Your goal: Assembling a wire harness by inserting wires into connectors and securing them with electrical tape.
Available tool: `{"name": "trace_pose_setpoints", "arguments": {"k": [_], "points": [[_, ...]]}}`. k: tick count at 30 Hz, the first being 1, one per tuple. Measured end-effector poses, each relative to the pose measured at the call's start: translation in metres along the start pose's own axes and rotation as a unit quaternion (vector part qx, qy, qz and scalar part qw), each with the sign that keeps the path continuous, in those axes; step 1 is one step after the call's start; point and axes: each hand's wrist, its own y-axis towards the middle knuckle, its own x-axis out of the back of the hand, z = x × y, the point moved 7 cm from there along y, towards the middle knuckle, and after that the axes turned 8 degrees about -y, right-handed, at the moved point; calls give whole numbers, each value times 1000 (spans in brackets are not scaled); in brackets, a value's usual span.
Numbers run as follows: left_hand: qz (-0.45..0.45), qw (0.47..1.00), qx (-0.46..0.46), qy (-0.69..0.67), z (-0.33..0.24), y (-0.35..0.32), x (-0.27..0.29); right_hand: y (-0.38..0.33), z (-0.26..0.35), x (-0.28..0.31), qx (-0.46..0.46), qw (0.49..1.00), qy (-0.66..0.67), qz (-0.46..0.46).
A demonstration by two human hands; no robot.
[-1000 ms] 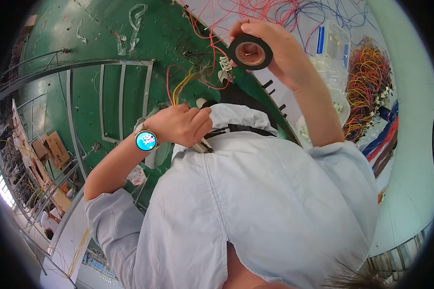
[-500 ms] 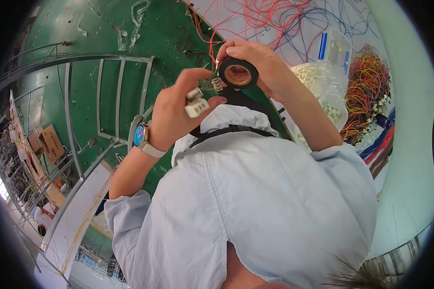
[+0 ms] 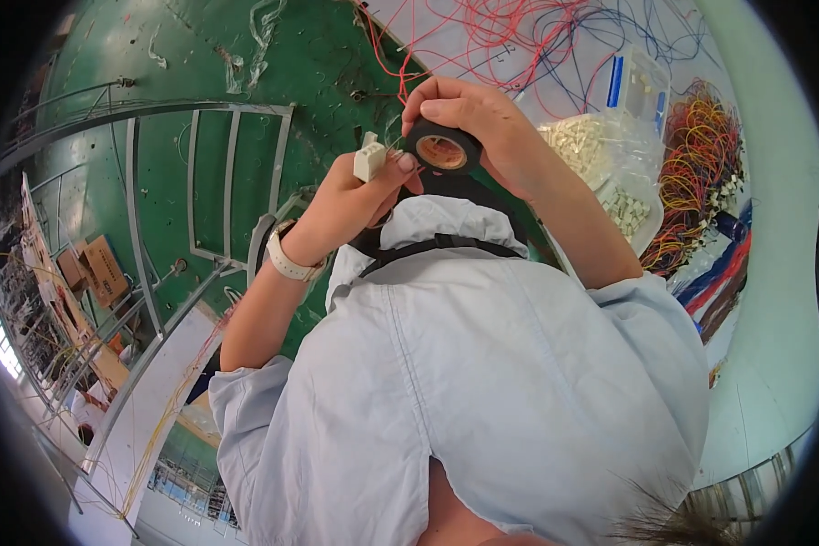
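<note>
A roll of black electrical tape [image 3: 469, 146] with a brown core is in my right hand [image 3: 496, 127], gripped at its right and upper side. My left hand [image 3: 350, 196] is closed, thumb pressed toward the fingers just left of the roll. A white plastic wire connector [image 3: 369, 161] stands up from that hand by the thumb. Thin wire shows between the two hands. The left fingertips and whatever else they pinch are mostly hidden behind the thumb.
Loose red wires [image 3: 482, 45] and blue wires spread over the pale table at the top. Right of them lie bags of small white connectors [image 3: 578, 146], a clear box with blue edges [image 3: 635, 91] and a multicoloured wire bundle [image 3: 696, 182]. A metal frame [image 3: 132, 218] stands left.
My left hand has rolled over and closed, its thumb now near the tape roll and the watch face turned out of sight. The right hand has shifted slightly left with the tape.
</note>
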Motion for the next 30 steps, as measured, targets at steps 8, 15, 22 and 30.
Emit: {"name": "trace_pose_setpoints", "arguments": {"k": [8, 15, 22, 30], "points": [[-54, 972, -196, 118, -9, -4, 11, -15, -3, -10, -2, 998, -14, 61], [-65, 925, -257, 273, -22, -17, 9, -23, -8, -12, 41, 996, 24, 75], [-157, 835, -336, 407, -52, -36, -1, -24, -20, -17, -3, 998, 13, 58], [-193, 846, -261, 423, -48, -35, -5, -23, -29, -16, -9, 1000, 19, 22]]}}
